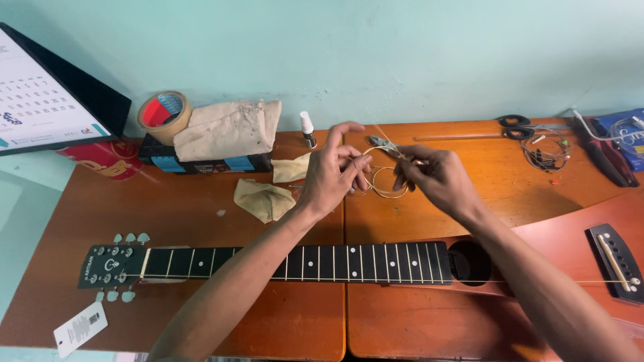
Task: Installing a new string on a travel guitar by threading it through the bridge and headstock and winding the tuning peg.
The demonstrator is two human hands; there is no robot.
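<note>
1. Holding a thin coiled bronze guitar string (388, 181) between both hands above the orange wooden desk (201, 214), just beyond the neck of the guitar.
2. Left hand (333, 173) half closed, thumb and fingertips pinched on the near-left edge of the coil, index finger lifted and curled free.
3. Right hand (435, 177) closed in a pinch on the straight end of the same string, right of the coil; free tail of the wire slanted up and away toward the pale green wall.
4. Coil hung between the two hands, slightly nearer the left one; loop faced the camera, loose end ran up-left from the right fingertips.
5. Lay below the forearms: dark red acoustic guitar (537, 241) with black fretboard (295, 263), long axis running left to right, black headstock (111, 266) at the left, sound hole and black bridge (620, 261) at the right.
6. Rested behind the hands: small grey pliers (382, 142), touching neither hand.
7. Scattered farther off: crumpled tan cloths (265, 200), roll of brown packing tape (163, 115), small white spray bottle (307, 129), black-handled scissors (515, 125), another loose coil of wire (545, 151).
</note>
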